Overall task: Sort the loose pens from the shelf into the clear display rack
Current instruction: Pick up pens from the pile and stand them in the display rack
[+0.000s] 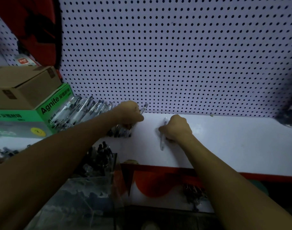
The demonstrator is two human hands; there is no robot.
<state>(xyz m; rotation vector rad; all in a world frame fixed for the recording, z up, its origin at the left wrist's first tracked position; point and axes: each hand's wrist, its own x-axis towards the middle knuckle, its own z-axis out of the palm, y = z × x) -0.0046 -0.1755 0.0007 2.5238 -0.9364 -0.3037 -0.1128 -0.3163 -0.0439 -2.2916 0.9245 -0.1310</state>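
A heap of loose pens (82, 112) lies on the white shelf (233, 146), leaning against the green box and the pegboard. My left hand (129, 113) grips a bunch of pens at the heap's right end; one tip sticks out above my knuckles. My right hand (175, 128) holds a single clear pen (162, 143) upright on the shelf, apart from the heap. The clear display rack (95, 176) stands at the shelf's front, below my left forearm, with several dark pens standing in its back compartment.
A green Agnite box (47, 110) with a cardboard box (20, 85) on top stands at the left. White pegboard (175, 55) backs the shelf. A red shelf edge (258, 175) runs along the front. More pens (194, 193) lie on a lower level.
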